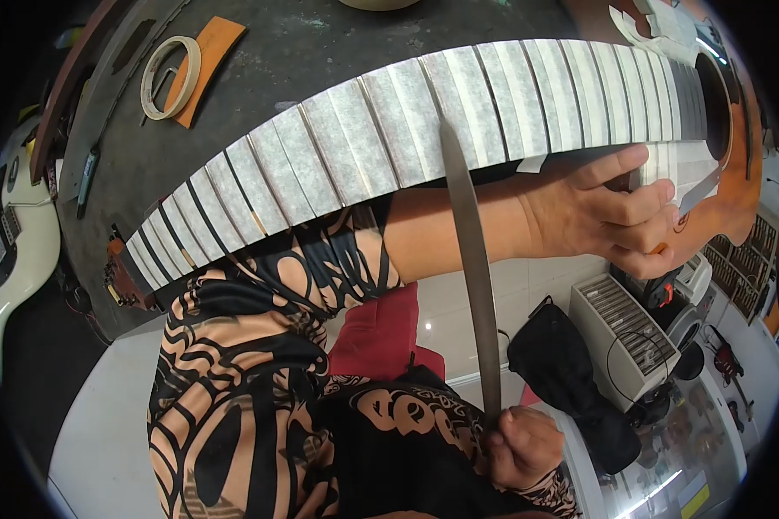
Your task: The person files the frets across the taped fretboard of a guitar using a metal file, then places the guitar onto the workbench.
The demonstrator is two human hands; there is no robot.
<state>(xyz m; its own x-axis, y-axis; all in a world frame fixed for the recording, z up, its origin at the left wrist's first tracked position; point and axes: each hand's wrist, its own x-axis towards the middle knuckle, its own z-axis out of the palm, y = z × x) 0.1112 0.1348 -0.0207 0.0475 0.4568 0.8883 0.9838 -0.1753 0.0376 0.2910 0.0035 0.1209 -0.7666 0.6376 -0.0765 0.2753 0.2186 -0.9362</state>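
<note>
An acoustic guitar's fretboard (342, 147) runs across the view, with strips of whitish masking tape between its frets. My right hand (526, 450) is closed around the lower end of a long, flat metal file (474, 259). The file's pointed tip overlaps the middle of the taped fretboard. My left arm reaches across below the neck. My left hand (619, 212) has its fingers apart and bent over the guitar body (731, 203), near the neck joint and pieces of tape. A small orange bit shows at its fingers; what it is cannot be made out.
A masking tape roll (172, 78) overlaps an orange-brown strip (212, 65) on the dark worktop (320, 43). A marker (87, 182) lies at left. A white guitar body (31, 242) is beyond it. A black bag (571, 381) and a white slotted box (623, 342) are at lower right.
</note>
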